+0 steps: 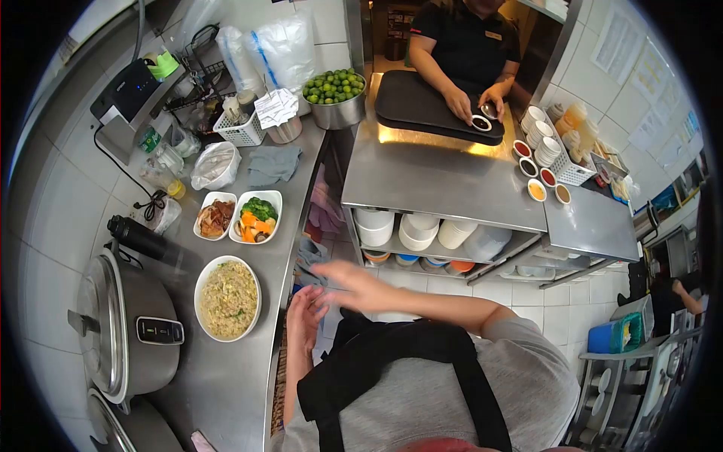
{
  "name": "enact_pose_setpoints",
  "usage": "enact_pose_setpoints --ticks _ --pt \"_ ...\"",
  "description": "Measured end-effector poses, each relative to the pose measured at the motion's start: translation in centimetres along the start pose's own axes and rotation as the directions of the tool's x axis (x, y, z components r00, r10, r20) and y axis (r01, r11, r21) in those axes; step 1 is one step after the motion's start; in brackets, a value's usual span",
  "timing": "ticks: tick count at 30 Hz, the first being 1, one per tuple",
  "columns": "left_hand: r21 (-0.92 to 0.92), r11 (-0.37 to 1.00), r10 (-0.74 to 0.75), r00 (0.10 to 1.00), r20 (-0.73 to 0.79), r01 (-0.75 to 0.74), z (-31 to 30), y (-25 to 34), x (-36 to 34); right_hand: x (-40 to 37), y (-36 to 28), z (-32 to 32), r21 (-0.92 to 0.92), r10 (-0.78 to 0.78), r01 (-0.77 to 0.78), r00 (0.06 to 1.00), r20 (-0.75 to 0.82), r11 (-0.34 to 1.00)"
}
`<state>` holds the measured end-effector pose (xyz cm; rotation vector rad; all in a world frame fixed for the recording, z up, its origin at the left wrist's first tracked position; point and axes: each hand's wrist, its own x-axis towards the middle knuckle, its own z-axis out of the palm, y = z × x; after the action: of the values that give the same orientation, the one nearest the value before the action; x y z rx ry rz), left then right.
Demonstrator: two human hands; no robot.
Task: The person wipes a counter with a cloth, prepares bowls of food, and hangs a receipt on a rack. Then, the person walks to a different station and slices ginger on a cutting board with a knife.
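Just right of the steel counter's edge, my left hand (304, 316) is raised with its fingers apart and nothing in them. My right hand (350, 285) reaches across above it, fingers stretched out, slightly blurred and empty. Nearest to both, on the counter (218, 377), stands a white bowl of fried rice (227, 298). Behind it sit a white dish of sliced meat (215, 216) and a square dish of broccoli and carrots (256, 218).
A large cooker (139, 316) and a black bottle (137, 236) line the counter's left. A bowl of limes (334, 90) stands at the back. Across the pass, a person in black handles small sauce cups at a black tray (422, 102). Stacked bowls (418, 232) fill the shelf below.
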<state>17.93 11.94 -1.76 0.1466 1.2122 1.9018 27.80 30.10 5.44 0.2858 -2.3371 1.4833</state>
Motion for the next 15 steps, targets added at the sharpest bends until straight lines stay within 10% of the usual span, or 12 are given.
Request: enact_pose_setpoints --ticks 4,8,12,15 --pt "-0.359 0.933 0.075 0.953 0.292 0.037 1.4 -0.1 3.9 3.5 0.2 5.2 -0.215 -0.291 0.349 0.921 0.26 0.912" --pt "-0.451 0.89 0.053 0.968 0.244 0.065 4.2 4.1 5.7 7.3 5.1 3.9 -0.39 -0.403 0.508 0.857 0.323 0.768" --pt "-0.447 0.89 0.04 0.961 0.274 0.091 4.0 6.5 6.0 10.9 7.4 -0.2 -0.602 -0.204 0.371 0.922 0.328 0.707" --pt "-0.267 0.964 0.081 0.961 0.263 -0.008 2.9 8.1 5.8 11.8 10.9 -1.6 -0.432 -0.134 0.11 0.991 -0.026 0.895"
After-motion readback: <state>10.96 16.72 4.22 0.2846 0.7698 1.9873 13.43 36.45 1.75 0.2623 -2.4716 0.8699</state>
